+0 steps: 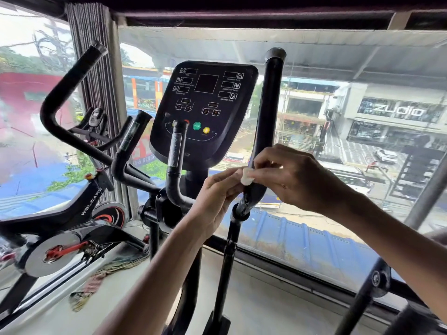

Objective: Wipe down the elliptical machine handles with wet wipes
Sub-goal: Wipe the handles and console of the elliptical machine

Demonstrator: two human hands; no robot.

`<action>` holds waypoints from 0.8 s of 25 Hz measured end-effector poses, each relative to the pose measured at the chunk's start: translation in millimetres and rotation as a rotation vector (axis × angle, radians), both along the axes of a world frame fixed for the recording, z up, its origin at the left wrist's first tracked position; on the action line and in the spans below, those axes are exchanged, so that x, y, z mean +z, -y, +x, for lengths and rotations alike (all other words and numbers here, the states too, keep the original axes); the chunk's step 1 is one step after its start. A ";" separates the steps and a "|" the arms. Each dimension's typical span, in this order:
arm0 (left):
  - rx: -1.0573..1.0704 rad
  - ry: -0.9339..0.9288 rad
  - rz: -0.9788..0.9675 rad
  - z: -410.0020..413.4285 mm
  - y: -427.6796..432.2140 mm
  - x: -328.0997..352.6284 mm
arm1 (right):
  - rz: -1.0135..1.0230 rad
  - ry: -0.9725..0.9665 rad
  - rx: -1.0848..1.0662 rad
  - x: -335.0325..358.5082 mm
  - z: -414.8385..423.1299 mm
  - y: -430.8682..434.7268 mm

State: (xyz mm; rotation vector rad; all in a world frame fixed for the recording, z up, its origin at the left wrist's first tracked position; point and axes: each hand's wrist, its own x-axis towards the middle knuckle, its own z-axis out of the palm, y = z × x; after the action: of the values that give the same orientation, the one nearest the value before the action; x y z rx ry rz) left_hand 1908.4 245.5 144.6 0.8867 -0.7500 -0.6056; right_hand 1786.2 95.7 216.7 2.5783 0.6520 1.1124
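Two hands, left hand [217,192] and right hand [297,175], pinch one wet wipe [246,177] on one tall handle [268,117]. Left of that grip stand one console [205,105], two short handles [176,146] [130,135] and one second tall handle [70,88]; lower left, one exercise bike [72,213] and one rag [84,291].

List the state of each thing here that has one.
wet wipe, bunched small, held at the right handle
left hand, pinches the wet wipe
right hand, pinches the wet wipe
right handle, upright, wipe at its lower part
console, displays dark
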 end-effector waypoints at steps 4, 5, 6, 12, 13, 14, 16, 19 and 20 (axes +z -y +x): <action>0.003 -0.008 0.061 2.9 -0.7 7.0 | 0.132 0.245 -0.100 -12.9 4.7 -4.4; 0.003 -0.001 0.073 3.1 -1.1 8.3 | 0.115 0.226 -0.088 -22.9 2.0 -6.9; -0.001 0.005 0.080 3.0 -1.8 9.1 | 0.088 0.186 -0.073 -33.1 -2.3 -8.4; 0.026 0.002 0.109 1.6 -1.1 12.4 | 0.174 0.387 -0.147 -54.2 -4.2 -16.1; 0.025 0.008 0.114 1.5 -0.7 12.9 | 0.215 0.460 -0.162 -55.3 -0.8 -19.5; 0.026 0.011 0.122 1.0 -0.9 13.8 | 0.222 0.493 -0.164 -60.4 2.0 -22.0; 0.034 0.003 0.147 -0.3 -2.3 15.8 | 0.178 0.464 -0.167 -82.3 3.0 -21.1; 0.038 0.001 0.161 -2.4 -3.5 17.1 | 0.162 0.381 -0.157 -107.0 -6.3 -15.8; 0.043 0.002 0.161 -3.0 -3.4 16.5 | 0.183 0.395 -0.151 -105.9 -7.3 -16.6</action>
State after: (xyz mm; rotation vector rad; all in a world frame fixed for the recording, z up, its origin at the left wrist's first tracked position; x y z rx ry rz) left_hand 1905.5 248.9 161.2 1.0495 -0.6894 -0.6337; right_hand 1778.8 112.3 110.9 2.3903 0.2692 1.6289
